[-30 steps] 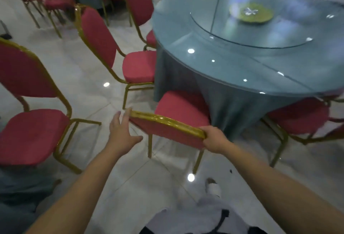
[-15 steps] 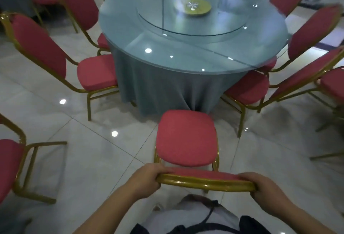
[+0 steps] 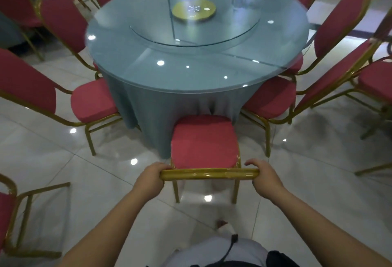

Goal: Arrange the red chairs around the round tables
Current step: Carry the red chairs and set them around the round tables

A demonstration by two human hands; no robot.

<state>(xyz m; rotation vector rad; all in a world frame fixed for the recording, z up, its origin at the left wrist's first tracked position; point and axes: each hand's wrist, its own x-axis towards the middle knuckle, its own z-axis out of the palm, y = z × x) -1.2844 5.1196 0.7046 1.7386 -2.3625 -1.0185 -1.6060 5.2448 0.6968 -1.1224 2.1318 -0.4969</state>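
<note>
Red chair (image 3: 204, 142), lower centre of the frame, is held by its gold top rail (image 3: 209, 174), which runs left to right across the picture. The left hand (image 3: 151, 178) wraps the rail's left end, fingers curled and clamped around the tube. The right hand (image 3: 263, 176) grips the right end the same way, its fingertips (image 3: 251, 163) hooked over the far side of the rail. Both hands sit level, equally near, one at each end.

The seat lies directly beyond the fingers, toward the top of the frame, its front edge touching or just short of the hanging grey-blue tablecloth (image 3: 169, 105); which of the two cannot be told. The chair's front-to-back axis points straight at the round table (image 3: 197, 69) in the upper centre. Any remaining move looks like a short push straight ahead, away from the person.

On the table's glass top rests a smaller glass turntable (image 3: 233, 33), with a yellow-green disc (image 3: 194, 10) under or on its centre. No dishes or containers are on it.

More red chairs ring the table: one at middle left (image 3: 93, 102), one at middle right (image 3: 271, 97), others along the top edge. A loose chair (image 3: 8, 203) stands at lower left, apart from the table. The floor (image 3: 63, 171) is glossy pale tile.
</note>
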